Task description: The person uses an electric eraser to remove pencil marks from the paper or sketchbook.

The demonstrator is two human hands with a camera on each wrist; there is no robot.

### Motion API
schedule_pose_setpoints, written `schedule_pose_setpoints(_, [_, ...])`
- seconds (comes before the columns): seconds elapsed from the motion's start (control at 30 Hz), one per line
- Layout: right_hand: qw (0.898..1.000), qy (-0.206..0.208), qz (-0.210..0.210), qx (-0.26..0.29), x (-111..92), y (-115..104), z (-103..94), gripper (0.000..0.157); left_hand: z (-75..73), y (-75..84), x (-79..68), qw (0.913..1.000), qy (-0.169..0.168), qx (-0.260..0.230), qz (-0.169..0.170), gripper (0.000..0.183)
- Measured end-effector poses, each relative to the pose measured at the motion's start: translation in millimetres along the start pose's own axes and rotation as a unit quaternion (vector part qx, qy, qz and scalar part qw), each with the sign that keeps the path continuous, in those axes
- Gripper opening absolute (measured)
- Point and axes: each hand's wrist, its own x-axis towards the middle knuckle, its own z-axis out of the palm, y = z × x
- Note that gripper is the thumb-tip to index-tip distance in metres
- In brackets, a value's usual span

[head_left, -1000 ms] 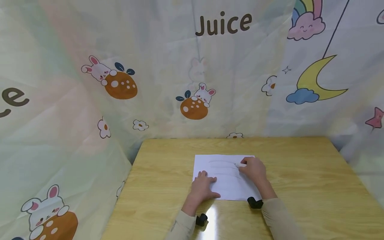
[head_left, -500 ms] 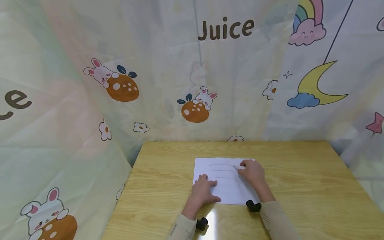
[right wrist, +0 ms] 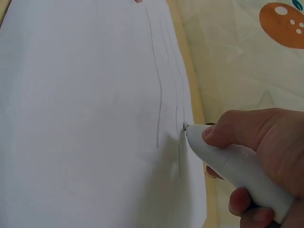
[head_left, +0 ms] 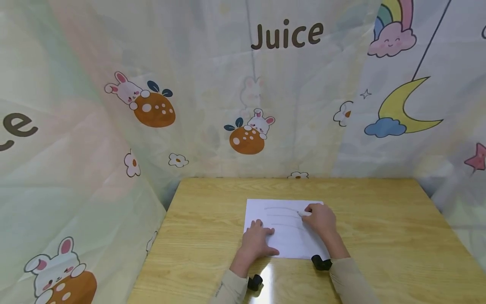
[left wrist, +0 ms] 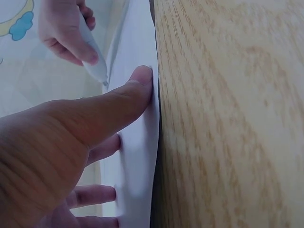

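A sheet of white paper point(head_left: 288, 245) lies on the table, with several thin grey curved lines point(right wrist: 160, 90) across its far half. My left hand point(head_left: 256, 240) rests on the sheet's left side, fingers spread; in the left wrist view the thumb point(left wrist: 114, 102) lies near the paper's edge. Between the thumb and curled fingers of my right hand point(head_left: 322, 218) is a thick white pen-shaped tool point(right wrist: 237, 164). Its small tip touches the paper or sits just over it, at the end of the line nearest the far edge. The hand covers the tool's rear part.
The wooden table point(head_left: 205, 236) extends on both sides of the paper. Behind it hangs a printed cloth point(head_left: 205, 84) with rabbits and a moon. A black wrist-worn piece point(head_left: 255, 282) sits by the left wrist, another point(head_left: 321, 262) by the right.
The tool's tip has shifted very slightly right and toward the person, along the line nearest the far edge. The left hand has stayed in place; the head view has tilted a little.
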Motion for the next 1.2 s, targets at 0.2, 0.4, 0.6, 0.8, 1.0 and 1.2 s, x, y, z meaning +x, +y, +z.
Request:
schedule_pose_setpoints(0.2, [1.0, 0.008, -0.007, 0.009, -4.5, 0.4, 3.1, 0.025, 3.1, 0.3, -2.5, 1.0, -0.002, 0.003, -0.002, 0.069])
schedule_pose_setpoints(0.4, [1.0, -0.004, -0.001, 0.002, -7.1, -0.7, 6.6, 0.025, 4.3, 0.8, -9.1, 0.9999, -0.01, -0.005, -0.005, 0.068])
schedule_pose_setpoints(0.6, [1.0, 0.008, -0.017, -0.008, -3.2, -1.0, 6.1, 0.023, 5.3, -0.4, -7.5, 1.0, 0.001, -0.006, -0.005, 0.068])
schedule_pose_setpoints(0.8, [1.0, 0.018, -0.023, -0.012, -6.7, 0.1, 3.3, 0.023, 8.7, 1.2, -4.8, 0.9999, 0.0, -0.011, -0.006, 0.071])
schedule_pose_setpoints(1.0, [0.999, 0.017, -0.03, -0.021, -8.0, -4.2, -1.3, 0.023, 7.9, 3.2, -3.0, 0.9999, 0.006, -0.007, -0.007, 0.071])
schedule_pose_setpoints(1.2, [0.999, 0.019, -0.033, -0.024, -4.4, -5.2, 0.9, 0.023, 3.8, 3.4, -2.8, 0.9998, 0.005, -0.012, -0.015, 0.071])
